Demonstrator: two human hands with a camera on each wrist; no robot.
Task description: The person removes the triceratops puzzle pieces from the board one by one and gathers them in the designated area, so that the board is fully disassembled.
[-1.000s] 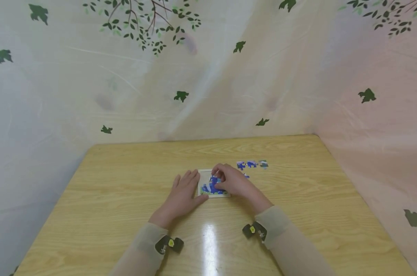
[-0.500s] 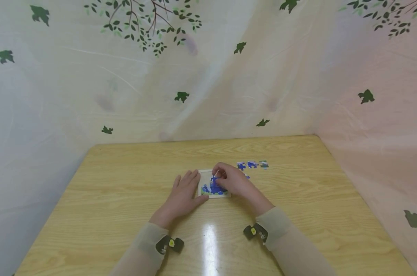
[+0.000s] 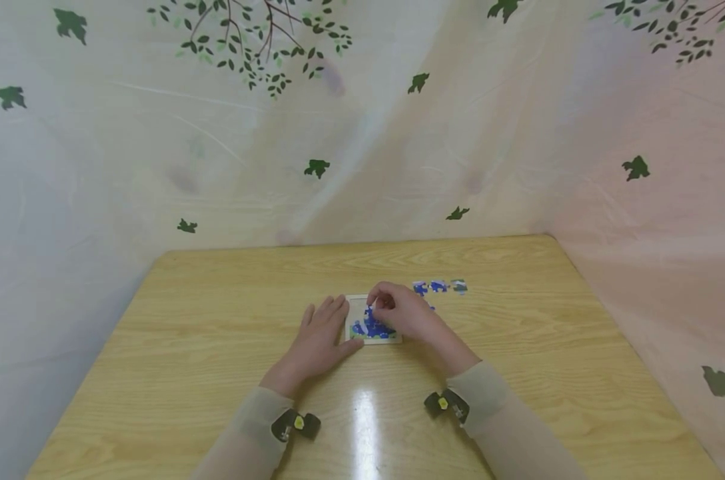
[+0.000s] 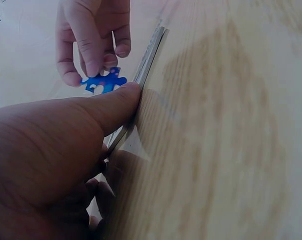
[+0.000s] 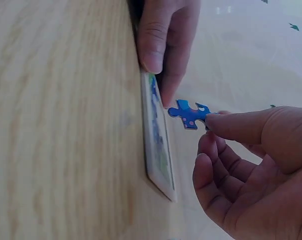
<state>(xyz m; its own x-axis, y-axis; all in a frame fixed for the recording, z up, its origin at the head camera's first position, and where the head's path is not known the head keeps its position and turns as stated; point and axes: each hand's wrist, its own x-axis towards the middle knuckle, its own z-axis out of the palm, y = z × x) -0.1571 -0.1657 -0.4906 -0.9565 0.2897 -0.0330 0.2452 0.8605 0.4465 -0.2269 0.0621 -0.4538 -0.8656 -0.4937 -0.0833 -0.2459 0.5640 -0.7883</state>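
A small puzzle board (image 3: 356, 300) with a pale rim lies on the table, its lower part filled with blue and green pieces. My left hand (image 3: 317, 340) rests along its left side, fingers straight and spread, thumb (image 4: 122, 102) touching the near edge. Above the board, my right hand (image 3: 409, 313) pinches a blue puzzle piece (image 5: 188, 116) with pink dots between thumb and fingers. In the right wrist view that piece is held clear of the board. From the head, the right hand hides part of the board's right side.
Loose puzzle pieces (image 3: 438, 286) lie in a row behind the right hand, and another shows partly beside that hand. The wooden table (image 3: 230, 307) reaches back to a pale cloth (image 3: 362, 187) with leaf prints.
The right hand, pinching the piece, has shifted only slightly over the board, and the piece has turned a little. The left hand stays at the board's left side.
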